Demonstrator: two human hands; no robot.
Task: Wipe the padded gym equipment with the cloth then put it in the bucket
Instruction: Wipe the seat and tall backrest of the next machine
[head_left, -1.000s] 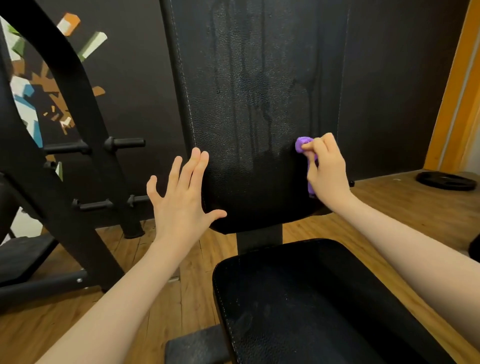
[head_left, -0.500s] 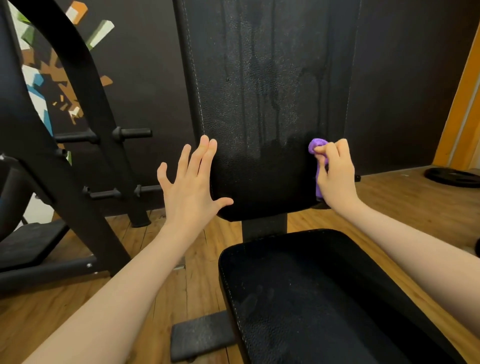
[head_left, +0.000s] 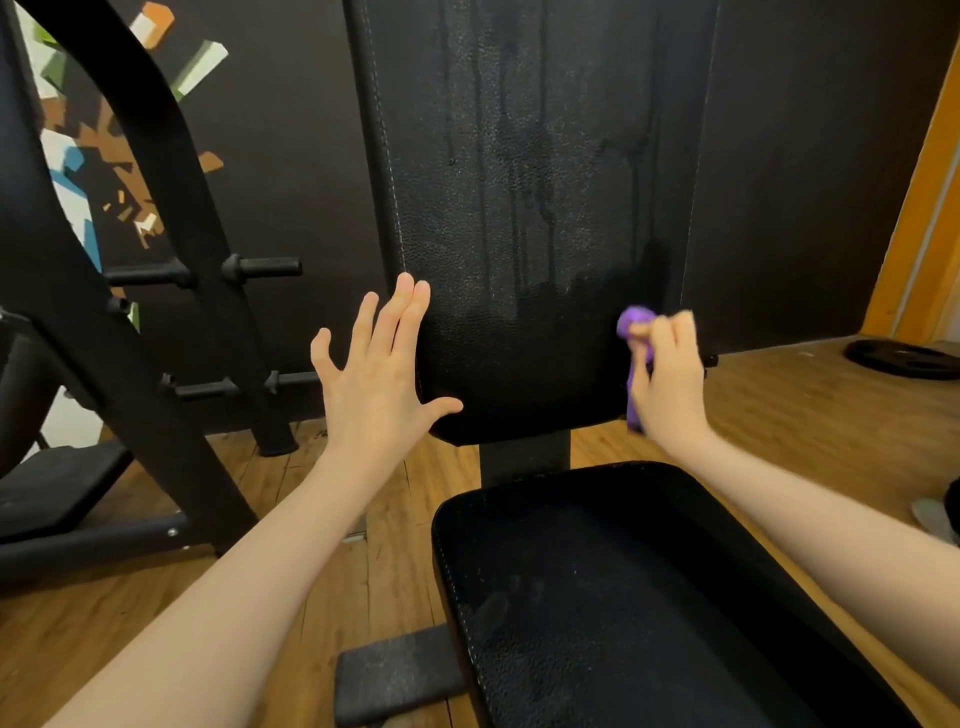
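Behind blurred right hand (head_left: 670, 374), cloth (head_left: 635, 332) half hidden.

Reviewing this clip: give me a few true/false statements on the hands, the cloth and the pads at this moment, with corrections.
1. The right hand grips a purple cloth. True.
2. The left hand holds a spray bottle. False: its fingers are spread open and it holds nothing.
3. The cloth is at the lower right edge of the upright back pad. True.
4. The cloth lies on the seat pad. False: it is up at the back pad, in the hand.
5. Drip streaks show on the back pad. True.
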